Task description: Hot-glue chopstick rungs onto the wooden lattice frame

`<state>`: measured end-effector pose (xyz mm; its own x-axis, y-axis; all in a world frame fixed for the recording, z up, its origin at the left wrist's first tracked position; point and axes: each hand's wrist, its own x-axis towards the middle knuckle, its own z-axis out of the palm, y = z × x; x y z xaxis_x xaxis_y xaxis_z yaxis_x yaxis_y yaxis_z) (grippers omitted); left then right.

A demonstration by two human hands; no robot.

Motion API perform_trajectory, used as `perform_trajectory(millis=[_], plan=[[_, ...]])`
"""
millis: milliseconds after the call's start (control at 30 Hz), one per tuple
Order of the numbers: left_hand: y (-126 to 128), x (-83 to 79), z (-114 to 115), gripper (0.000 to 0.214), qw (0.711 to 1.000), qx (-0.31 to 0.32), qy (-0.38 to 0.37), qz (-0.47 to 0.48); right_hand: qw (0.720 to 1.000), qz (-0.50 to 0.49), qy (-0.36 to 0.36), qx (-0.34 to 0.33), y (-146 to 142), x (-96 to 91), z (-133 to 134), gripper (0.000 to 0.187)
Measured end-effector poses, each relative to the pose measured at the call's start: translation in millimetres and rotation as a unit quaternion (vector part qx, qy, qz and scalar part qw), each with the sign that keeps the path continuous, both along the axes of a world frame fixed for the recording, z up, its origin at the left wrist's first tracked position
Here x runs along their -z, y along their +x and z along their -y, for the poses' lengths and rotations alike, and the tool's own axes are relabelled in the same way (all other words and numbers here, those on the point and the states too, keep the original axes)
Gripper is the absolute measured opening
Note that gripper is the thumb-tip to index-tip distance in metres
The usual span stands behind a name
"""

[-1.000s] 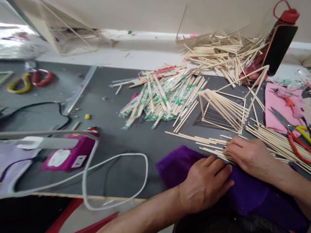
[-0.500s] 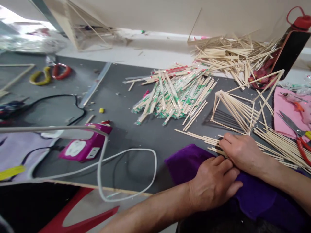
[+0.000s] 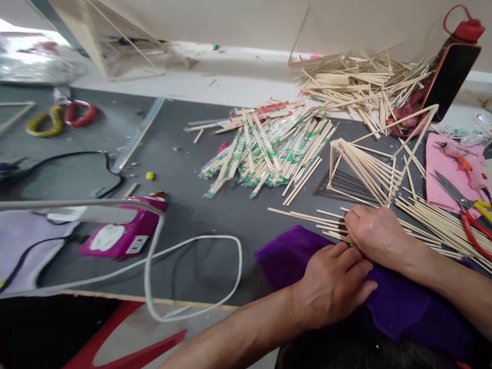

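Observation:
My left hand (image 3: 335, 284) lies on a purple cloth (image 3: 292, 256) at the table's front edge, its fingers curled under and its thumb pointing right. Touching its fingertips is my right hand (image 3: 376, 233), closed with the knuckles up, over several loose wooden sticks (image 3: 330, 225). What either hand grips, if anything, is hidden beneath the fingers. Just behind the right hand stands a frame of glued wooden sticks (image 3: 359, 171), with a fan of slanting sticks on one side. More bare sticks (image 3: 434, 223) lie in a bundle to the right.
Wrapped chopsticks (image 3: 269, 148) are heaped mid-table, with a loose stick pile (image 3: 361, 84) behind. Pliers (image 3: 467, 205) and a pink cloth (image 3: 442, 179) lie right, near a red-capped bottle (image 3: 467, 32) and a phone (image 3: 451, 79). A white cable (image 3: 239, 261) loops beside a magenta power strip (image 3: 125, 241).
The whole scene has shifted slightly left in the view as my head turned. Both hands keep nearly the same pose on the cloth and sticks.

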<state>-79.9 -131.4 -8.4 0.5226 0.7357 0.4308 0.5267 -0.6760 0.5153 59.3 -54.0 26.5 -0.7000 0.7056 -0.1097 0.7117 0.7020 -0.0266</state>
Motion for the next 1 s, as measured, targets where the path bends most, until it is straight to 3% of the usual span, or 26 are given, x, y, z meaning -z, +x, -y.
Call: perform_trajectory(millis=[100,167,200,233,300,367,400,533,667,733,833,933,1000], plan=[[-5,-5.6,-3,0.021,0.998,0.022,-0.033,0.050,0.993,-0.100,-0.032,0.053,9,-6.6,-1,0.018],[-9,-11.2,-8,0.019,0.984,0.025,-0.126,0.127,0.973,-0.186,-0.101,0.091,17,-15.7,-1,0.014],[-11,-14.1,-11,0.018,0.963,0.010,-0.199,0.182,0.958,-0.223,-0.145,0.107,21,-20.7,0,0.013],[-13,-16.9,-14,0.017,0.928,-0.017,-0.279,0.245,0.941,-0.253,-0.188,0.120,25,-25.2,0,0.013],[-15,-21.9,-21,0.019,0.829,-0.090,-0.403,0.379,0.913,-0.286,-0.255,0.138,30,-31.5,2,0.014],[-16,-26.7,-28,0.033,0.748,-0.140,-0.447,0.471,0.902,-0.280,-0.294,0.145,34,-33.5,2,0.013],[-16,-29.0,-31,0.035,0.729,-0.153,-0.448,0.494,0.902,-0.266,-0.307,0.145,35,-33.3,2,0.013],[-16,-38.1,-40,0.023,0.716,-0.162,-0.460,0.500,0.909,-0.209,-0.336,0.130,37,-31.1,0,0.015],[-14,-41.5,-47,0.024,0.694,-0.138,-0.499,0.500,0.903,-0.273,-0.317,0.096,38,-32.7,-4,0.014],[-12,-40.9,-50,0.026,0.694,-0.114,-0.528,0.476,0.885,-0.334,-0.302,0.121,37,-34.2,-7,0.014],[-7,-39.4,-54,0.028,0.695,-0.067,-0.577,0.424,0.832,-0.403,-0.335,0.180,32,-36.1,-11,0.016],[-1,-37.9,-57,0.029,0.694,-0.036,-0.601,0.395,0.787,-0.447,-0.379,0.195,26,-37.3,-15,0.016],[2,-36.9,-59,0.028,0.695,-0.024,-0.606,0.387,0.773,-0.464,-0.386,0.195,24,-37.6,-16,0.015]])
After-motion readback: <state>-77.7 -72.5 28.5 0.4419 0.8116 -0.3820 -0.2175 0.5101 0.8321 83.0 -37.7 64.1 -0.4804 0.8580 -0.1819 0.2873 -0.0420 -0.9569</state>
